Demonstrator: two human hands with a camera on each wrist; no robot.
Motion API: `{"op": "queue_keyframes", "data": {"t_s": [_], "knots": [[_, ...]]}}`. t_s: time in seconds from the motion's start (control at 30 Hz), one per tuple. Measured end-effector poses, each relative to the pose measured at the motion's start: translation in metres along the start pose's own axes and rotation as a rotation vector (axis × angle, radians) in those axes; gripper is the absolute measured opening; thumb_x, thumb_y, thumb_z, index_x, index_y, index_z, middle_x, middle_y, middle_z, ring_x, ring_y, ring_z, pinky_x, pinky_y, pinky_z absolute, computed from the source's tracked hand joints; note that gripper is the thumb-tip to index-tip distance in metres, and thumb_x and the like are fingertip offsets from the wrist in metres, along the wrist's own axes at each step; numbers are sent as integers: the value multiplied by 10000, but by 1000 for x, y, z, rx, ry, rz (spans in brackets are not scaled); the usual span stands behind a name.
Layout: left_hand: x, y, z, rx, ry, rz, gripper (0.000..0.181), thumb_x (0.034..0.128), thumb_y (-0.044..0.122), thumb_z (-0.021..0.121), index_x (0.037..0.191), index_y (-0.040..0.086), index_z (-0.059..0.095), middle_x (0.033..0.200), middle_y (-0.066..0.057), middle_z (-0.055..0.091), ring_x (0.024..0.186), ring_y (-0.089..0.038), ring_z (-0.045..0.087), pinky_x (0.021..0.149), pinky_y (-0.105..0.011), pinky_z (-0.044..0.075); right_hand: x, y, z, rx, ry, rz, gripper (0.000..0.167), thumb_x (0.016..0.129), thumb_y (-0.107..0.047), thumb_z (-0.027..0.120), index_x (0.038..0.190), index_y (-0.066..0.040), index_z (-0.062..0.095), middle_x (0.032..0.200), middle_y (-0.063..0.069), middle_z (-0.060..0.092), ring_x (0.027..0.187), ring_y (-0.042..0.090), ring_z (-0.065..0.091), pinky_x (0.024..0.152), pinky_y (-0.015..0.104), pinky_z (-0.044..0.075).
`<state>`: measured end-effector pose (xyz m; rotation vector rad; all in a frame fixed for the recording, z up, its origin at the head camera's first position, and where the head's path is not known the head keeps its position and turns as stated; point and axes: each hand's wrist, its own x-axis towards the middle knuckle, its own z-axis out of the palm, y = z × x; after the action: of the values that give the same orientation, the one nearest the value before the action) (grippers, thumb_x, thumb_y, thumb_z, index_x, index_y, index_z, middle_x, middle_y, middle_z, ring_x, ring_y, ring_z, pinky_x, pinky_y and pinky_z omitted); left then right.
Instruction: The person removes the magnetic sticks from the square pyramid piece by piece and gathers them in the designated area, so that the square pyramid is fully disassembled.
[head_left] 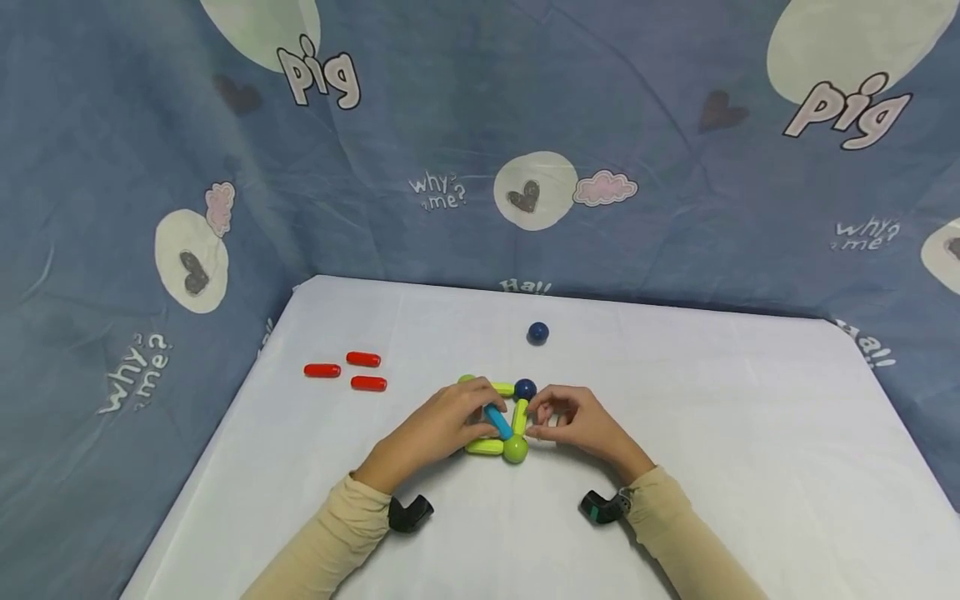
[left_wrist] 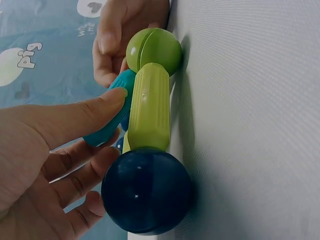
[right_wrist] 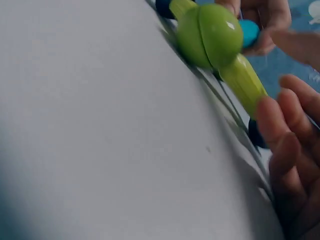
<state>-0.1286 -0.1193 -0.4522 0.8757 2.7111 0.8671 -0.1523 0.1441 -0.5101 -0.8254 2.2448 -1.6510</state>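
My left hand (head_left: 442, 421) pinches a light-blue magnetic rod (head_left: 498, 422) between thumb and fingers. One end of that rod meets a green ball (head_left: 515, 450) at the near right corner of a frame of rods and balls on the table. A yellow-green rod (head_left: 520, 417) runs from this ball to a dark blue ball (head_left: 525, 389); another yellow-green rod (left_wrist: 150, 107) leads to a large dark blue ball (left_wrist: 145, 192) near my left hand. Beside the frame's right side, my right hand (head_left: 588, 423) has loosely bent fingers and grips nothing visible. My left hand hides the frame's left part.
Several red rods, one of them a red rod (head_left: 368, 383), lie at the left of the white table (head_left: 750, 433). Behind the frame sits a loose dark blue ball (head_left: 537, 333). A blue printed cloth (head_left: 465, 108) hangs along the back and left.
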Motion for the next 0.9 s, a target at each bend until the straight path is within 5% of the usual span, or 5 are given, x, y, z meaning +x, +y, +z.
{"op": "queue_keyframes", "data": {"t_s": [0.2,0.43,0.7,0.9], "knots": [[-1,-1,0,3,14,3,216,908,212,805,1097,143,726,993,58,638,807,-145,576,698,-225,461,-2,-4,11,-57,-118,-37,319,809,-184,895,1086,-159,740,783,0,663,673,67,569,539,204,448],[-2,-1,-3,6,4,-5,198,890,258,825,1028,167,716,882,55,612,761,-146,575,669,-221,445,-3,-6,13,-84,-130,-33,321,815,-205,893,1093,-175,736,784,-14,679,697,127,597,554,199,439],[-3,0,-4,18,-9,-20,214,872,315,839,992,185,721,768,106,546,713,-73,511,636,-217,429,-3,-3,10,-72,-155,-81,223,840,-199,873,1046,-181,791,815,21,717,678,41,561,525,201,435],[-3,0,-4,12,-7,-8,199,885,298,828,1003,177,723,775,104,558,718,-89,527,639,-216,431,-3,-6,11,-89,-159,-43,260,817,-232,894,1048,-234,775,815,-39,707,676,14,543,537,189,429]]}}
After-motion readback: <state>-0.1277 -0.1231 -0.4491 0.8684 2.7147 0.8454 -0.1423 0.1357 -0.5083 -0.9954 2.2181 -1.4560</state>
